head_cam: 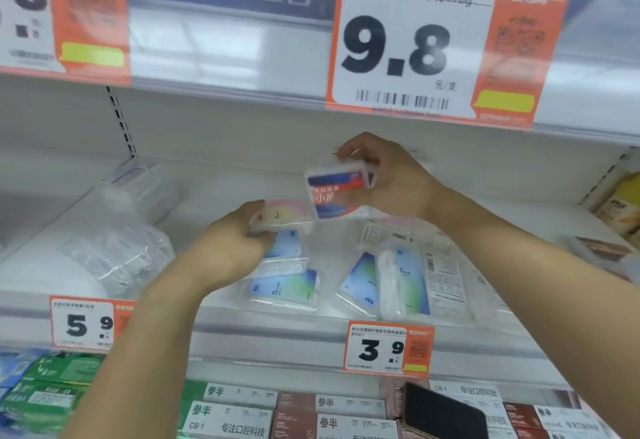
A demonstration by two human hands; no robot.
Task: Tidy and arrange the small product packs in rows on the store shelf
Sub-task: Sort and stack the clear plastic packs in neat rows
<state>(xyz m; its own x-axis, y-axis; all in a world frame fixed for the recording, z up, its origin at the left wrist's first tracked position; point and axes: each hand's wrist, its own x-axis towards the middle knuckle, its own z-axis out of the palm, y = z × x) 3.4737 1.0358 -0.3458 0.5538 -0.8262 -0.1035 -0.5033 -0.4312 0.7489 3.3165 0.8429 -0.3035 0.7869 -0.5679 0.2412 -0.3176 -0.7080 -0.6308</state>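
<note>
My right hand (388, 175) grips a small clear pack with a red and blue label (337, 192), lifted and tilted above the white shelf (207, 203). My left hand (232, 241) holds a pack with a pink and yellow label (282, 216) just below and left of it, touching a blue-labelled pack (289, 248) underneath. Another blue and green pack (284, 289) lies flat near the shelf's front edge. To the right, two more blue packs (388, 282) lean beside clear bags with printed backs (446, 272).
Crumpled clear plastic bags (117, 251) lie on the left of the shelf. Price tags (388, 348) hang along the front rail, a large one (412, 43) on the shelf above. Boxed products (239, 414) and a black phone (443, 414) sit on the shelf below.
</note>
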